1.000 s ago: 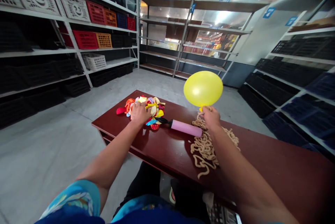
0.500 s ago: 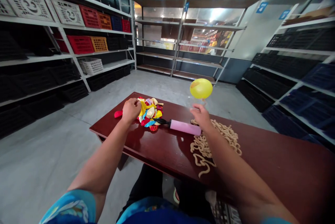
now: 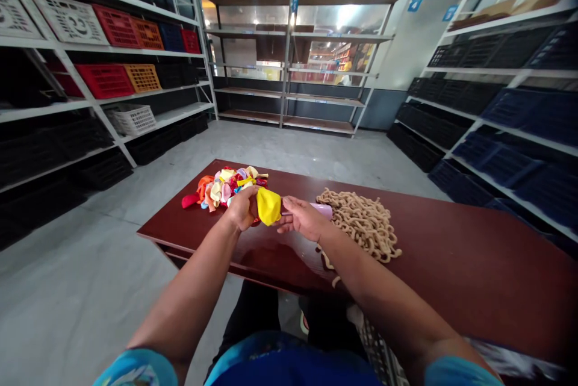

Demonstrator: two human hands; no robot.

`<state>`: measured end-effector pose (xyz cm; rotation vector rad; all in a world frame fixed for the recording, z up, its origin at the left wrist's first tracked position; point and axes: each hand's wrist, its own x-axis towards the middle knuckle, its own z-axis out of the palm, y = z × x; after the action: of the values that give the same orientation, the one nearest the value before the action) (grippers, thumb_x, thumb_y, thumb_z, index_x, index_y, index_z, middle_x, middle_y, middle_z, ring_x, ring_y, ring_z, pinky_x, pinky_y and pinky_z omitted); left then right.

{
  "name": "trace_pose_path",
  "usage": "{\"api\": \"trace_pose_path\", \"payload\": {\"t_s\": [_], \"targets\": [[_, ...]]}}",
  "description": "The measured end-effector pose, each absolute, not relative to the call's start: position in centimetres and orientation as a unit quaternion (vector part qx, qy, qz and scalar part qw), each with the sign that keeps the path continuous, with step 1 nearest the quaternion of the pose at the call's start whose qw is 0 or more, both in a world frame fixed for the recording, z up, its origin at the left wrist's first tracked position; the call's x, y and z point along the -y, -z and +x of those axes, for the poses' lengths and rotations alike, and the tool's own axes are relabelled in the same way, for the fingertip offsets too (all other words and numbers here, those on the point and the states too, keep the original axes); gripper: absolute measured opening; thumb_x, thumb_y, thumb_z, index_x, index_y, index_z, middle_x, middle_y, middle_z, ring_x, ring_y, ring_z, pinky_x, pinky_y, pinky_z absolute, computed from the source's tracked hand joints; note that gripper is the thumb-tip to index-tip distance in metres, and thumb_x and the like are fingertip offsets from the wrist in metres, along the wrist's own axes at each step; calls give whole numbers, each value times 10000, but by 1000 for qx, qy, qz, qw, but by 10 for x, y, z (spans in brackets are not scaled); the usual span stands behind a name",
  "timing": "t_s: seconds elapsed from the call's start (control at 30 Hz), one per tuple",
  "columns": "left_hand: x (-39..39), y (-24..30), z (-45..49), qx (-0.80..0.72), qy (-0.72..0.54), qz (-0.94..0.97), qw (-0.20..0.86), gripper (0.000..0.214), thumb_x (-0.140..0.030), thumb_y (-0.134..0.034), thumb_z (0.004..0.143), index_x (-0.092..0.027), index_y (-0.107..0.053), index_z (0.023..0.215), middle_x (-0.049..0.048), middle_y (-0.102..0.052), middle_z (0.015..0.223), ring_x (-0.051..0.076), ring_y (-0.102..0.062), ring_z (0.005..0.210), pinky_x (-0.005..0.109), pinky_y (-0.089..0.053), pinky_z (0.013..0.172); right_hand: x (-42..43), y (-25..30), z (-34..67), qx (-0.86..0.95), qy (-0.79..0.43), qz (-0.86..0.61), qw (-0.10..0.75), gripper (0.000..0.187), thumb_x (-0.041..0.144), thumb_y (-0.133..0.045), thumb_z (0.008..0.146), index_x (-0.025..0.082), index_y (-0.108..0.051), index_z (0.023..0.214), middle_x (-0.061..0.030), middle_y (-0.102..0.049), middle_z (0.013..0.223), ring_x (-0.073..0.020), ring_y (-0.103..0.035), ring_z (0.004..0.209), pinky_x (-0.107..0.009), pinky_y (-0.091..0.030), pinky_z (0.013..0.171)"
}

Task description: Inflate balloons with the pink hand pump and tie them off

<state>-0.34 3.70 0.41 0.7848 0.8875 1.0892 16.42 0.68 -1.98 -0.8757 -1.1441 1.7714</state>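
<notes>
A slack yellow balloon (image 3: 269, 206) is between my two hands above the table. My left hand (image 3: 244, 208) is closed on its left side. My right hand (image 3: 303, 217) is at the balloon's right, fingers curled round a thin piece I cannot make out. Behind that hand shows part of a pink hand pump (image 3: 323, 211); the rest of it is hidden. A heap of uninflated balloons (image 3: 217, 188) in many colours lies just beyond my left hand. To the right of the pump is a pile of tan, twisted rope-like pieces (image 3: 361, 223).
The dark red table (image 3: 451, 259) runs out to the right. Shelves with crates (image 3: 111, 80) stand on the left, and a rack (image 3: 284, 61) stands at the back. Dark crates (image 3: 510, 145) fill the shelving on the right. A grey crate (image 3: 383, 353) is below the table's front edge.
The inflated yellow balloon above my right hand is out of sight. My left hand came right from the heap with a slack yellow balloon, and my right hand moved left to meet it.
</notes>
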Motion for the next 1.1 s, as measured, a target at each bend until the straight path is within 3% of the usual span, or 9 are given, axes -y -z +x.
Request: {"api": "trace_pose_path", "payload": {"t_s": [0.1,0.27,0.47,0.57,0.7,0.8,0.9,1.0,1.1], "targets": [[-41,10,-1,-362,-409,311,778,337,-307,-441,749,-67,-631,890,173,-672,835,288,-641,791,423,-509,701,1,25,168,460,-693,-366,417,349,380,-703,675,212,-628,970,-47,-680,886,-150,-638,666,-253,-499,519],[-44,29,12,-345,-411,288,793,321,-300,-432,759,-76,-616,895,188,-665,876,282,-637,838,403,-505,723,10,30,170,465,-641,-406,455,285,247,-730,606,188,-622,864,-14,-674,815,-144,-627,683,-237,-478,534],[-42,43,27,-463,-568,304,609,234,-101,-455,693,-171,-509,909,45,-653,903,115,-615,734,236,-462,662,-2,11,185,433,-508,-499,552,185,290,-691,619,198,-580,735,39,-583,589,-105,-554,533,-223,-453,465],[-30,41,34,-464,-572,361,572,128,-260,-494,759,-149,-546,798,37,-642,793,84,-552,599,193,-387,544,-13,-1,195,516,-404,-531,537,146,329,-659,661,196,-618,707,28,-587,592,-89,-518,499,-210,-422,450],[-4,26,47,-310,-283,415,808,666,-676,-323,783,-84,-629,765,143,-652,728,154,-581,570,234,-361,485,-29,-9,203,618,-303,-530,496,183,363,-665,677,200,-666,758,13,-626,641,-89,-521,514,-219,-423,494],[3,18,53,-213,-189,381,880,848,-766,-227,743,-55,-646,941,204,-666,859,221,-634,687,265,-420,533,-34,-13,205,646,-284,-531,469,210,379,-636,711,198,-655,816,26,-614,624,-83,-509,493,-212,-414,489],[-7,20,53,-218,-228,329,890,750,-701,-276,792,-80,-619,1034,191,-666,944,225,-646,716,267,-451,535,-32,-16,207,697,-252,-526,418,182,361,-581,763,189,-636,777,38,-578,564,-81,-510,485,-202,-405,495],[-24,30,49,-289,-288,259,875,421,-431,-399,877,-100,-604,1037,145,-678,871,175,-640,638,208,-416,459,-29,-16,210,725,-235,-508,401,190,340,-511,820,197,-633,847,36,-592,603,-78,-528,489,-206,-417,522],[-35,40,45,-317,-386,156,852,371,-314,-323,909,-77,-597,992,143,-674,818,153,-633,607,204,-428,459,-31,-13,213,715,-217,-513,421,236,363,-460,860,207,-623,931,30,-605,629,-85,-556,504,-217,-437,545]]}}
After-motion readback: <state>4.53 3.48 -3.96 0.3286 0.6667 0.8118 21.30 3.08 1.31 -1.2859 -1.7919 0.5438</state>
